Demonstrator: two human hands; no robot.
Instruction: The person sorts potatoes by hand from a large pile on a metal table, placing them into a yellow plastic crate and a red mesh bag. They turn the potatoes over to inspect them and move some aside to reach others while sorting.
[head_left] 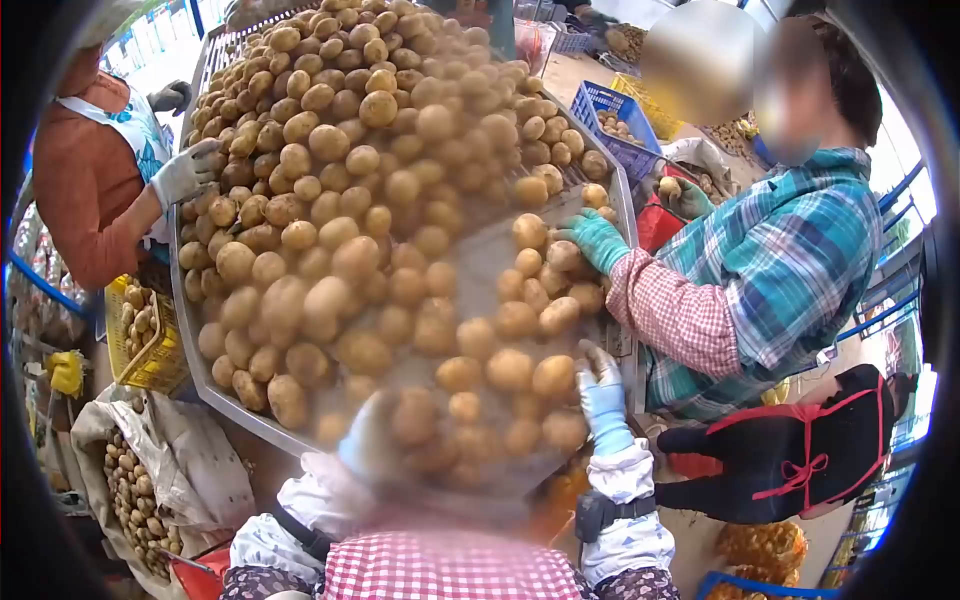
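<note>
A long metal sorting tray (628, 215) is heaped with several small brown potatoes (340, 170). My right hand (603, 395), in a pale blue glove, lies at the tray's near right corner, its fingers stretched against a potato (553, 375); it grips nothing. My left hand (362, 442), also gloved pale blue, is smeared by motion blur among the potatoes at the near edge, so its grip is unclear. Blurred potatoes (470, 440) between my hands look to be in motion.
A person in plaid on the right reaches a teal glove (597, 240) into the potatoes. Another person's white glove (185, 172) rests at the left rim. A yellow crate (155, 370), an open sack of potatoes (135, 500) and blue crates (620, 130) stand around.
</note>
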